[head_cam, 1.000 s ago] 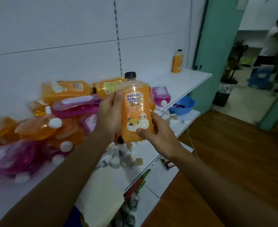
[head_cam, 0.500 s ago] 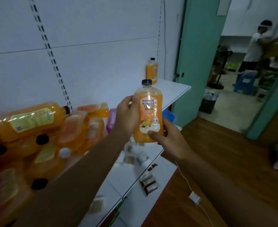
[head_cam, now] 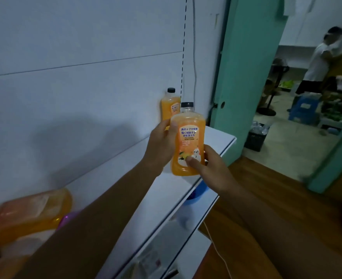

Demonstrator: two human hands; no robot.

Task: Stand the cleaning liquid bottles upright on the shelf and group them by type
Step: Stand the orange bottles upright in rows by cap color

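Both hands grasp one orange bottle (head_cam: pixel 187 146) w/ black cap, upright, held in the air above the white top shelf (head_cam: pixel 216 143), approx frame centre. Left hand (head_cam: pixel 161 146) at the bottle's 9 o'clock, thumb across the front by the label edge, other fingers wrapped behind. Right hand (head_cam: pixel 208 168) at its 5 o'clock, thumb pressed on the lower label, fingers curled round the far side. Second orange bottle (head_cam: pixel 170 106), also black-capped, stands upright on the shelf against the white wall, at 11 o'clock from the held one and partly hidden by it. At 8 o'clock, frame's lower left, a blurred orange bottle lying on its side (head_cam: pixel 31 214), w/ a bit of purple bottle (head_cam: pixel 67 219) just beside it. Lower shelf (head_cam: pixel 202 210) under the top one. Through the green doorway (head_cam: pixel 244 77) at 2 o'clock, another person (head_cam: pixel 317 63) stands well apart.
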